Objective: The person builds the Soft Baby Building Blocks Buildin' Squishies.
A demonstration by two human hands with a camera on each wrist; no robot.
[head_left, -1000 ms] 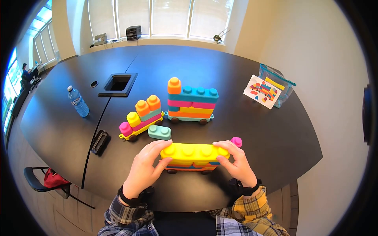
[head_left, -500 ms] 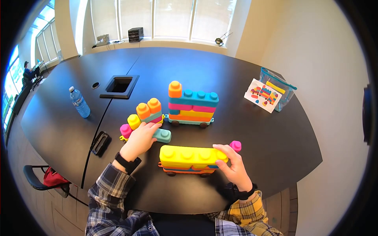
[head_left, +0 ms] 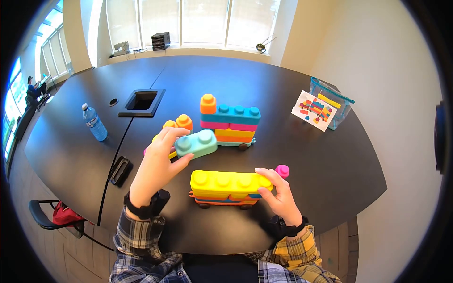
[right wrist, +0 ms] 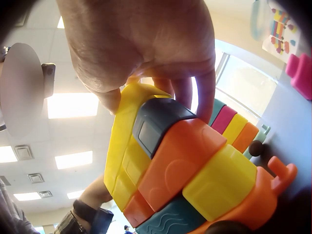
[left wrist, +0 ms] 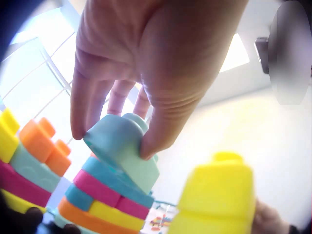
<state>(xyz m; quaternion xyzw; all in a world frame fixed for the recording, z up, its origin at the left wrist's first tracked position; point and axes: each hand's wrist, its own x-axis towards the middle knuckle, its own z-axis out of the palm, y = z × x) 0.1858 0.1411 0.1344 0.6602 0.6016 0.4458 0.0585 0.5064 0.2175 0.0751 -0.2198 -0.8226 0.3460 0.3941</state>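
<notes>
My left hand pinches a light teal two-stud block, lifted above the table; the left wrist view shows thumb and fingers on the block. With thumb and fingers my right hand grips the right end of a long yellow block on top of a wheeled block car. In the right wrist view, that car has orange, yellow and teal blocks. Behind stands a taller wheeled stack, and a stepped car with orange blocks is partly hidden by my left hand.
A small pink block lies right of the near car. On the dark table are a water bottle, a black object, a picture card and a clear bag. Someone sits far left.
My left hand left the yellow block, reached to the light teal block beside the stepped car, took hold of it and raised it. My right hand stays at the yellow block's right end.
</notes>
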